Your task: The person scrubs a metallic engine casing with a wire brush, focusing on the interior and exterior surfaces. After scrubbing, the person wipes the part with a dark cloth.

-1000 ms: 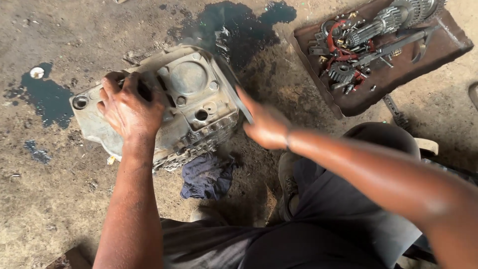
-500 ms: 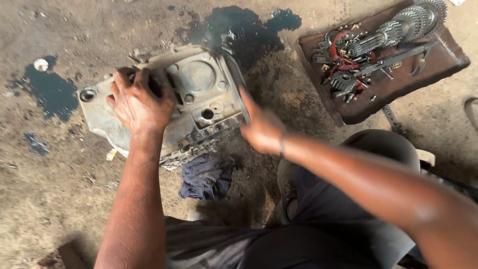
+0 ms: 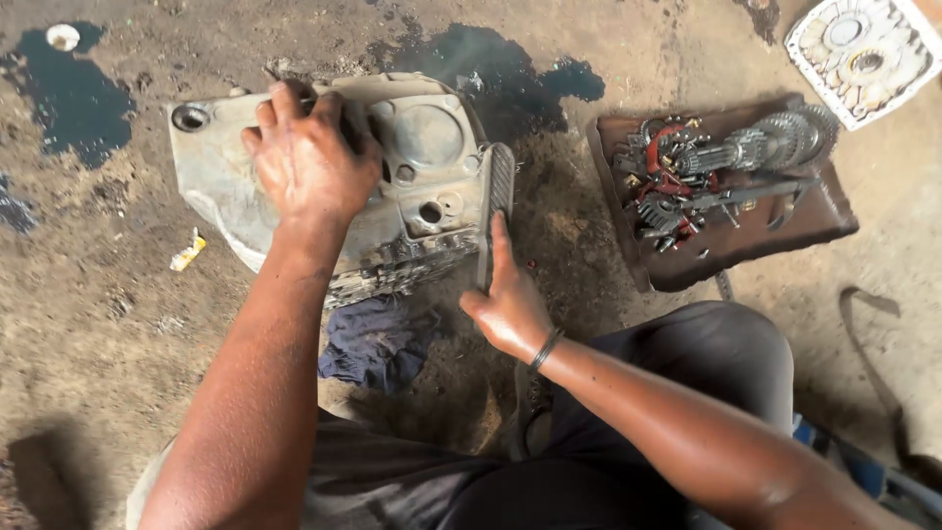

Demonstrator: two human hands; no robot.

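Dusty, stained concrete floor [image 3: 118, 324] all over, with a dark wet puddle [image 3: 69, 108], probably oil, far left and another [image 3: 500, 64] far centre.

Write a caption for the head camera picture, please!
Left hand presses a grey engine casing on the oily floor; right hand grips its edge.

We see a pale grey, grimy engine casing [image 3: 412, 186] on the dusty brown floor [image 3: 98, 324], with black oil patches [image 3: 69, 98]. A dark blue rag [image 3: 378, 339] lies below. The tray [image 3: 814, 221] is reddish brown, holding silver-grey gears [image 3: 775, 142] and red parts [image 3: 665, 162].
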